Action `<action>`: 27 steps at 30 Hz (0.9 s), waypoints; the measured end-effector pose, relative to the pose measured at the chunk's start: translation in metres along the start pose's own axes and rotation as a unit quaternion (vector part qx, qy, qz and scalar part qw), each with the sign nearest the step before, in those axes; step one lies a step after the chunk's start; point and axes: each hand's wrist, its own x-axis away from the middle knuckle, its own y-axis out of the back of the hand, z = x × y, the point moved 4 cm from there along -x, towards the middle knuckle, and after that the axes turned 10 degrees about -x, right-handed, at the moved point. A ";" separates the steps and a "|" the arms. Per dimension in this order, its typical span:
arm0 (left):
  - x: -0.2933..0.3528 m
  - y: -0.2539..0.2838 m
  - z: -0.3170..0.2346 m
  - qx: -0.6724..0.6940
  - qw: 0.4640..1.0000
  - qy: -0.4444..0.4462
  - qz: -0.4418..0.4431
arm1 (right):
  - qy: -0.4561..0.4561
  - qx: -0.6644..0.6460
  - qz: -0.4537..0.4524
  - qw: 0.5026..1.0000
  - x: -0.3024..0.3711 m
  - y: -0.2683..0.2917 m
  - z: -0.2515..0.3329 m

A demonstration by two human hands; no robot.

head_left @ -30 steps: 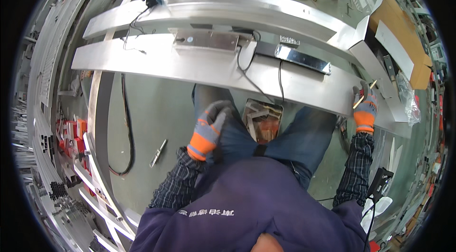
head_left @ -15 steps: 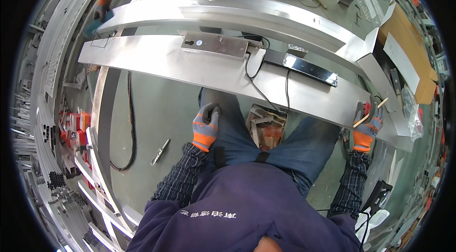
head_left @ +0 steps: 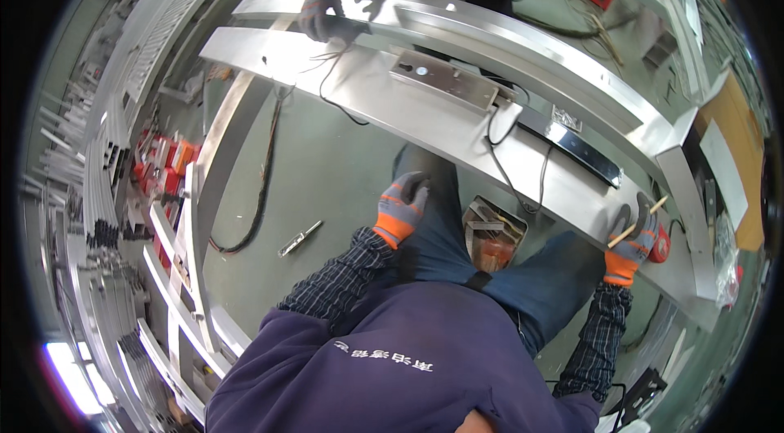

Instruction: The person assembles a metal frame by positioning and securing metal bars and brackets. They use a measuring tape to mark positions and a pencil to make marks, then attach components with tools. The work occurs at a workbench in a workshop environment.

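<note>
A long silver metal frame (head_left: pixel 384 98) runs across in front of me, with a metal lock plate (head_left: pixel 445 78) and a black strip (head_left: pixel 576 147) fixed on it and black cables (head_left: pixel 498 159) hanging down. My left hand (head_left: pixel 400 208), in a grey and orange glove, rests flat on my thigh and holds nothing. At the frame's near right edge my right hand (head_left: pixel 633 241) grips a thin wooden stick (head_left: pixel 639 220), next to a red object (head_left: pixel 661 243). A co-worker's two gloved hands (head_left: pixel 322 12) touch the frame's far left end.
Racks of metal profiles (head_left: pixel 106 188) and red boxes (head_left: pixel 167 167) line the left. A black cable (head_left: pixel 261 188) and a small metal piece (head_left: pixel 300 238) lie on the green floor. A brown box (head_left: pixel 490 241) sits between my legs. Cardboard (head_left: pixel 735 147) lies at right.
The co-worker's hands have come onto the frame's far left end. My left hand stays on my thigh and my right hand stays at the frame's right edge with the stick.
</note>
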 end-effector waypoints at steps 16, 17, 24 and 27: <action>0.006 0.003 0.000 -0.012 1.000 -0.023 0.012 | -0.025 0.083 0.059 0.994 -0.004 0.001 -0.003; 0.007 0.002 -0.001 0.002 1.000 -0.020 0.021 | -0.023 0.098 0.048 0.994 -0.004 0.003 -0.007; 0.005 -0.005 0.018 -0.027 1.000 -0.009 -0.008 | -0.066 0.185 0.000 0.981 0.021 0.049 -0.093; 0.005 -0.008 0.019 -0.009 1.000 0.001 -0.015 | -0.131 0.208 0.065 0.967 0.035 0.064 -0.133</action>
